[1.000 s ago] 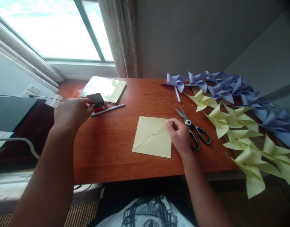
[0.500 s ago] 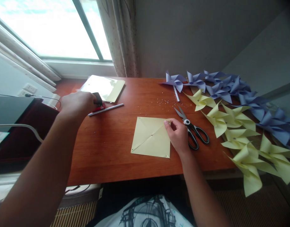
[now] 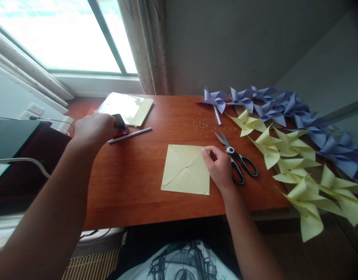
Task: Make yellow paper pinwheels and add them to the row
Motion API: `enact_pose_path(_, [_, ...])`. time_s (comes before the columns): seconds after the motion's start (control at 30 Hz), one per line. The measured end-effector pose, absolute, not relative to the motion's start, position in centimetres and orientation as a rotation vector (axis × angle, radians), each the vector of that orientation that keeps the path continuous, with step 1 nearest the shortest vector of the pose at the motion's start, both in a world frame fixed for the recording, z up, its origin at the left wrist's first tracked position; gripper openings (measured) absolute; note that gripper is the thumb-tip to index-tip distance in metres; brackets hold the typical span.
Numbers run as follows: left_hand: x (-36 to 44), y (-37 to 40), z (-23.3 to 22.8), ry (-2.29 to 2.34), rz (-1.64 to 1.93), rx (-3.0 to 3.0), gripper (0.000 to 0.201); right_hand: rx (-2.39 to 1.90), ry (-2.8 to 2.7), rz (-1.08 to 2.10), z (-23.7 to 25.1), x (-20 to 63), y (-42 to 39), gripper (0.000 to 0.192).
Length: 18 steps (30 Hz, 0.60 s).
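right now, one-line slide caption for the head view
Left hand on a hole punch, right hand pinching a yellow paper square beside scissors.

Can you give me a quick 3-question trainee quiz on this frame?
1. True or false: the right hand pinches the top right corner of the yellow paper square.
2. What lies just right of that hand? A) scissors B) ruler C) tape
3. The left hand rests on a black and red ____ beside the white stick.

Key: 1 true. 2 A, the scissors. 3 hole punch, as far as the view shows.
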<state>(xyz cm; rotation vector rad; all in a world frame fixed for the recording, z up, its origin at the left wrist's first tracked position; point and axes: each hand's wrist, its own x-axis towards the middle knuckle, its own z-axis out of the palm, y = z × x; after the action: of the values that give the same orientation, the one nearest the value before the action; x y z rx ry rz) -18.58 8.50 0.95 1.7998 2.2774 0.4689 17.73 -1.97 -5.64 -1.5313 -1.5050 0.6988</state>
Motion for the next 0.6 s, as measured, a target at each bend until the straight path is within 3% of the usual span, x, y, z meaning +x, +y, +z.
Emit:
enact_pose_path(0.17, [-17.6, 8.2, 1.6, 2.422, 0.05, 1.845, 0.019, -1.539, -1.512, 0.691, -5.8, 17.8, -2.0, 0.027])
enact_pose_path(0.37, [-17.1, 7.6, 2.3, 2.492, -0.12, 1.932, 0.035, -1.537, -1.523, 0.668, -5.8, 17.8, -2.0, 0.026])
enact_pose_path(0.5, [-17.4, 6.8, 2.6, 2.483, 0.01, 1.983, 0.035, -1.543, -1.518, 0.675, -5.8, 17.8, -2.0, 0.025])
enact_pose_path(0.6, [-17.3, 6.1, 2.5, 2.384, 0.353, 1.895, 0.028, -1.543, -1.522, 0.677, -5.7, 17.8, -2.1, 0.025])
